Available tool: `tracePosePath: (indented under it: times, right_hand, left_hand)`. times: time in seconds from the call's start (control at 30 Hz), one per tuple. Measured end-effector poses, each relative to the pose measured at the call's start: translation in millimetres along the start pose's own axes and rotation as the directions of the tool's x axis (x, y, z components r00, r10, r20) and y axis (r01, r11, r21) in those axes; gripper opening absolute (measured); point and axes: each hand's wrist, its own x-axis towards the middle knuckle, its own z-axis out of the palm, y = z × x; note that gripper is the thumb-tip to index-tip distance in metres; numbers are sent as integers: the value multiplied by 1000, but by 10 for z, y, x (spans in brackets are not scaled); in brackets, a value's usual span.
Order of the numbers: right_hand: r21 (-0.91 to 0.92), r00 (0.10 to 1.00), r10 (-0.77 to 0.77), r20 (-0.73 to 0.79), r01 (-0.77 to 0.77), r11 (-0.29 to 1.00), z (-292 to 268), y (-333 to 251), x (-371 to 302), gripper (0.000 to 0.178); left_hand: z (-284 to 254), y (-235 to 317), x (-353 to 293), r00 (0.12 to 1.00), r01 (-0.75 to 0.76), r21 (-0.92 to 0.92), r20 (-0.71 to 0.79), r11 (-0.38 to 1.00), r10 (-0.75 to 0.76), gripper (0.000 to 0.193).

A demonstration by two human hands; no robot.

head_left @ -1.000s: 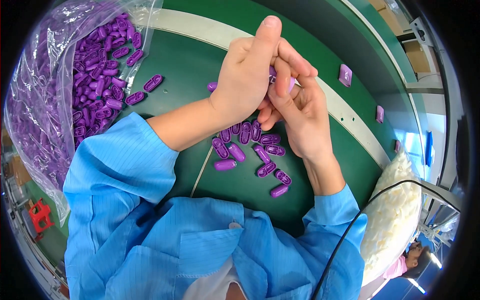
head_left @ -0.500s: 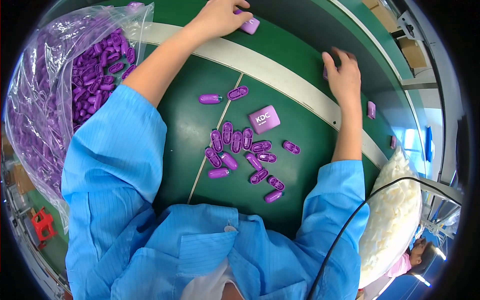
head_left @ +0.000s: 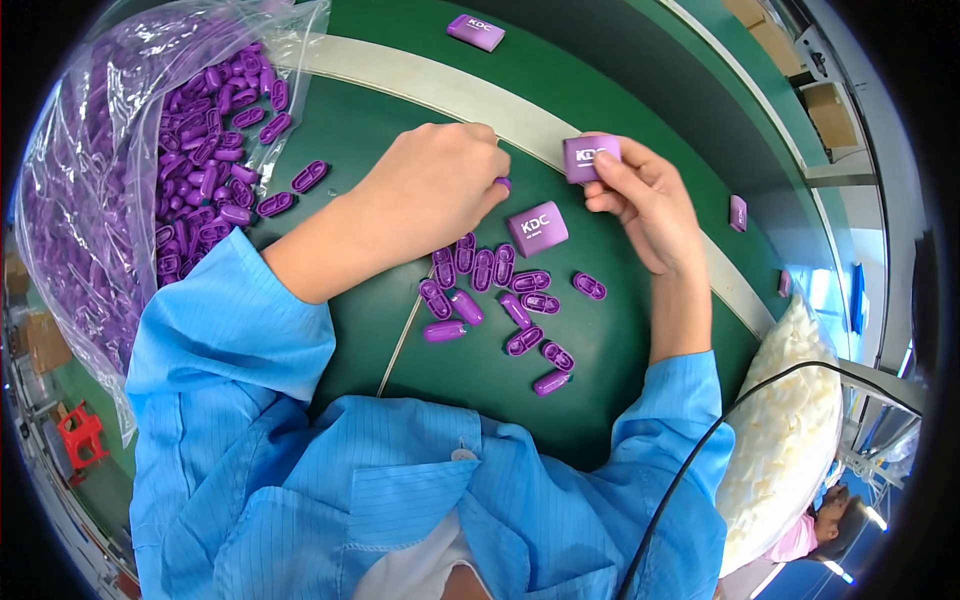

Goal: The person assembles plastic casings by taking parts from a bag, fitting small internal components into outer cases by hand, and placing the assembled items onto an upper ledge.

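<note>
My right hand (head_left: 640, 195) pinches a purple rectangular case (head_left: 590, 160) with white print, held up above the white rail. Thumb and fingers close on its right side. My left hand (head_left: 450, 175) is closed, palm down, over the table just left of that case. A bit of purple piece shows at its fingertips; its shape is mostly hidden. Between and below the hands a second purple case (head_left: 538, 228) lies flat on the green table. In front of it are several small purple oval shells (head_left: 482, 270), some hollow side up, others rounded side up.
A clear plastic bag (head_left: 90, 210) full of purple shells lies open at the left, with a few shells spilled beside it. More purple cases (head_left: 476, 32) rest on the green strip beyond the white rail (head_left: 420, 82). At right stand a bag of cream-coloured pieces (head_left: 785, 430) and a black cable (head_left: 690, 450).
My left hand has left a case on the far strip and come back over the table, where two shells lay. My right hand has lifted a case off the strip and brought it inward.
</note>
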Motion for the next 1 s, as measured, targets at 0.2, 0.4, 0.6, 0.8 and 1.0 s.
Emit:
tracePosePath:
  times: [0.2, 0.4, 0.6, 0.8, 1.0]
  right_hand:
    - [180, 999, 4, 50, -13, 984, 204, 16, 140, 25]
    - [85, 996, -67, -56, 72, 994, 311, 86, 122, 26]
    - [-77, 977, -192, -90, 185, 980, 276, 91, 97, 27]
    - [-148, 977, -196, -83, 183, 972, 298, 38, 39, 26]
    - [-178, 951, -299, -82, 282, 943, 352, 34, 36, 27]
  left_hand:
    - [-14, -243, 263, 921, 363, -771, 213, 524, -325, 30]
    - [128, -229, 269, 920, 329, -899, 236, 290, -312, 34]
    - [105, -231, 254, 948, 277, -863, 174, 424, -266, 27]
    - [-10, -186, 232, 956, 287, -749, 186, 597, -226, 27]
    - [120, -41, 143, 975, 114, -604, -82, 789, -204, 30]
